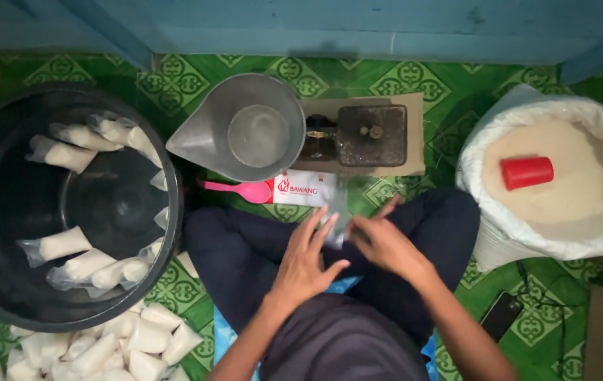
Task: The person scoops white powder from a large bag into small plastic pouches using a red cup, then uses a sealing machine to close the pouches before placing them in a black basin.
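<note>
From the head camera I see my left hand [306, 262] and right hand [384, 243] meeting above my crossed legs, both pinching a small clear plastic bag [337, 212] between them. My left fingers [321, 227] are spread and loose apart from the tips touching the bag; my right fingers curl onto its lower edge. The bag is blurred, so I cannot tell whether it holds anything.

Just ahead of the bag lie a white-and-red packet [303, 188] and a pink plastic spoon [239, 190]. Beyond them stand a grey metal scale pan [245, 125] and a dark weighing scale [366, 134].

On my right sits an open white sack of rice [562, 183] with a red cup [526, 171] lying on the grain. On my left, a black tub [5, 204] holds filled bags, with more filled bags [104, 346] heaped on the green patterned floor [414, 77] beside it.
</note>
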